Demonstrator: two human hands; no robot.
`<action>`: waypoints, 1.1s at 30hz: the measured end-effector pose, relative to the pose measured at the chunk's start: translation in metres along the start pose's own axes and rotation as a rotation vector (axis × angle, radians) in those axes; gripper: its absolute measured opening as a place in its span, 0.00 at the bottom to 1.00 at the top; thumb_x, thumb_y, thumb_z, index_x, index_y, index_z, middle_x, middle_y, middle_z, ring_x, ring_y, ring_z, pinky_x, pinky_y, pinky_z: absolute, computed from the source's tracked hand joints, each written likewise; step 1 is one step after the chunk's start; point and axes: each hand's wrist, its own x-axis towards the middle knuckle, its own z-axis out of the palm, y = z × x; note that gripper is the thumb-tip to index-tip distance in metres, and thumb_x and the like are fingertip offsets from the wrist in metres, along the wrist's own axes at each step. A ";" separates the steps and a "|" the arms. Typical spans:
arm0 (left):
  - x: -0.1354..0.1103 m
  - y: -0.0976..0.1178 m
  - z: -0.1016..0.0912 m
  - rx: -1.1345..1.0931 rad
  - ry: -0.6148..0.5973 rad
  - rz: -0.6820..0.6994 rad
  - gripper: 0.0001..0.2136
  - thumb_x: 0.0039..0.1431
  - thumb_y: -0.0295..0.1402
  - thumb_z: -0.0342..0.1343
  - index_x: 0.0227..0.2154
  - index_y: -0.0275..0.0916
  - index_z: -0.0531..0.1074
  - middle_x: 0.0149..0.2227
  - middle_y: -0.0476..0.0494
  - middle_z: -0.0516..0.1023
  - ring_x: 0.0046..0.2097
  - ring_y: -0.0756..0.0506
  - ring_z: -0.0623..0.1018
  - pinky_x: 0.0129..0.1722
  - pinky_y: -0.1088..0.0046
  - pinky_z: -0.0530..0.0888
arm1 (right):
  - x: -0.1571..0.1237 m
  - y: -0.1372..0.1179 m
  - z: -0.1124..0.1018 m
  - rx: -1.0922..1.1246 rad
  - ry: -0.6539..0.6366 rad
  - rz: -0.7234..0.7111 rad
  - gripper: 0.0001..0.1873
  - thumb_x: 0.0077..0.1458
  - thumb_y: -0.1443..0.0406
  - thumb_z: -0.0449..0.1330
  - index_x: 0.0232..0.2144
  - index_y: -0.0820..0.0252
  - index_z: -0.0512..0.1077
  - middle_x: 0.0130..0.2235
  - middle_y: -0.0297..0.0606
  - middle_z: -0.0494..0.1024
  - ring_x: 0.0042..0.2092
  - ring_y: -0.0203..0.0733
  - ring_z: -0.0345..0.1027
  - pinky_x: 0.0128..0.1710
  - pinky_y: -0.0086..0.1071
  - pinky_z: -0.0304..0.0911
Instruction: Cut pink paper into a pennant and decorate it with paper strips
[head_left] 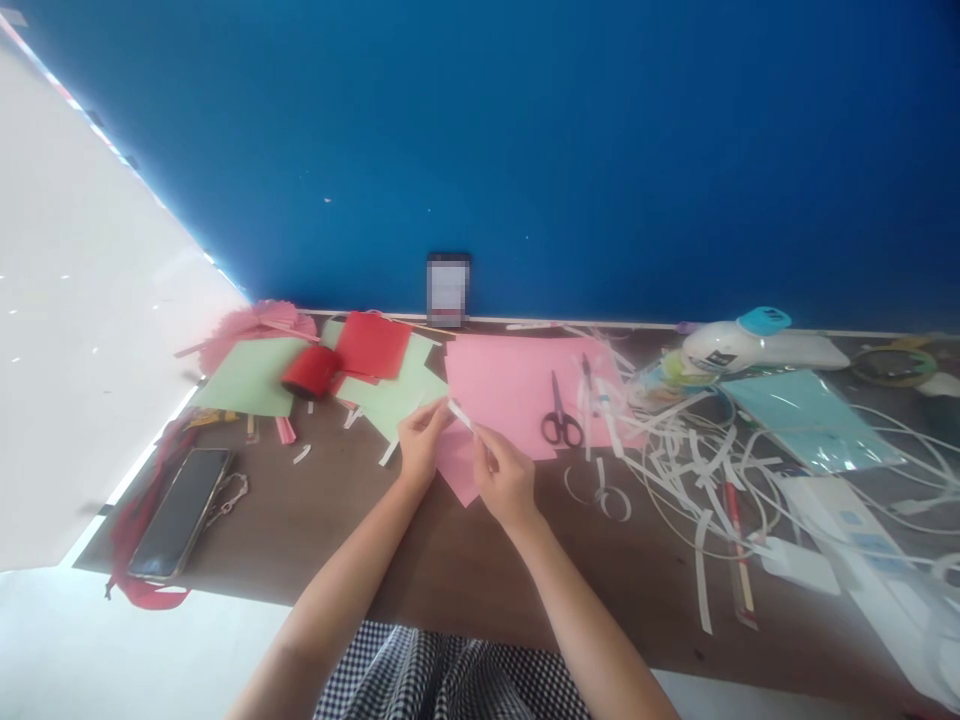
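Both my hands meet over the brown table point(450, 560) and pinch a short white paper strip point(460, 413) between them. My left hand point(420, 440) holds the strip's left end with closed fingers. Curled fingers of my right hand point(504, 478) grip its right end. Under the hands lies a small pink paper piece point(457, 470), and a larger pink sheet point(510, 385) lies just beyond. Black-handled scissors point(561, 415) rest on that sheet, right of my hands.
A phone point(180, 512) lies at the left on a red ribbon. Green paper point(251, 375), red paper point(373, 345) and a red roll point(310, 372) sit far left. Many white strips point(697, 470), a white punch point(750, 345), a blue bag point(810, 415) and tape point(892, 365) fill the right.
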 end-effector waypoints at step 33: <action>0.015 0.009 -0.005 -0.223 0.186 -0.128 0.17 0.44 0.34 0.62 0.37 0.38 0.65 0.37 0.41 0.77 0.41 0.43 0.77 0.45 0.65 0.71 | 0.008 0.014 -0.006 0.152 -0.153 -0.003 0.12 0.54 0.68 0.53 0.40 0.56 0.73 0.34 0.37 0.78 0.30 0.35 0.70 0.30 0.30 0.68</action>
